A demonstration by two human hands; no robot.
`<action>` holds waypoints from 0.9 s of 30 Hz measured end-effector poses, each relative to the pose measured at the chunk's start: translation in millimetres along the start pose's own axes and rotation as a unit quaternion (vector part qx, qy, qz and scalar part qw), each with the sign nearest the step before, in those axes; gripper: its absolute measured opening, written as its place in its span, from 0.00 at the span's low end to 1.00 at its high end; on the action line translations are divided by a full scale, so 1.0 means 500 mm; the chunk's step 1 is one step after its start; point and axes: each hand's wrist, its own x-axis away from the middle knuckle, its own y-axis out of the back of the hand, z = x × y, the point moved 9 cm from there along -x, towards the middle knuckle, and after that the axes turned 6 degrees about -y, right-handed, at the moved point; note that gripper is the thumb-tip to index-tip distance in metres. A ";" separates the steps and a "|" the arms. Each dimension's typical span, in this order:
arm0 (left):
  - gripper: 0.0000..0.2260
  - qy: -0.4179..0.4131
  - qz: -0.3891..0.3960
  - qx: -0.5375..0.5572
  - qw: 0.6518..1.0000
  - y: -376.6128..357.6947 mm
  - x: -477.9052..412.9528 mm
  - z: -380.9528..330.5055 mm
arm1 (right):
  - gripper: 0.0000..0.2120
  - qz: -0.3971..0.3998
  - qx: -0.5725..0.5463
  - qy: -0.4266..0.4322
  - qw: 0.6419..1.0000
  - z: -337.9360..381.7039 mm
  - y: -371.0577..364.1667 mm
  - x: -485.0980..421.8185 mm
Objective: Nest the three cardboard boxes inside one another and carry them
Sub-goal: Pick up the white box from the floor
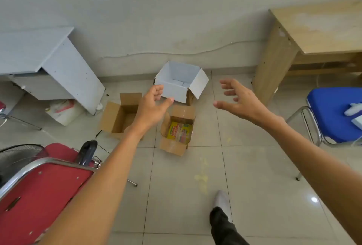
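Three open cardboard boxes stand close together on the tiled floor (244,166), near the wall. The white-lined box (181,82) is the farthest one and looks the widest. The plain brown box (119,116) is on the left and seems empty. The small brown box (177,131) stands in front, with colourful printed packets (179,132) inside it.

Both hands are stretched forward and hold nothing. The left hand (151,107) has loosely curled fingers, and the right hand (238,100) is spread wide. I cannot tell if the left hand touches the white flap or only hangs before it.

The boxes should be light and quite stiff, but the open flaps are floppy and can fold down. It seems better to grip the side walls under the flaps. The small box will be a little heavier because of its contents.

A red chair (39,190) and a fan (17,158) stand at the left, a blue chair (333,115) at the right, between a grey bench (39,49) and a wooden bench (313,29). The floor just beside the boxes is free, so nothing blocks the reach.
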 end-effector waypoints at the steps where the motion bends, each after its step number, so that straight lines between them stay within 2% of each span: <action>1: 0.24 0.008 -0.001 -0.001 1.000 -0.005 -0.014 0.009 | 0.34 0.002 -0.005 -0.008 1.000 -0.015 -0.002 -0.021; 10: 0.22 0.084 0.006 -0.024 0.996 -0.065 -0.177 0.139 | 0.33 0.049 -0.042 -0.072 0.995 -0.169 -0.069 -0.239; 20: 0.22 0.173 0.003 0.012 0.985 -0.082 -0.326 0.346 | 0.32 0.104 -0.053 -0.131 0.984 -0.270 -0.178 -0.435; 27: 0.21 0.205 0.007 0.006 0.979 -0.028 -0.496 0.546 | 0.32 0.061 -0.078 -0.189 0.977 -0.342 -0.268 -0.618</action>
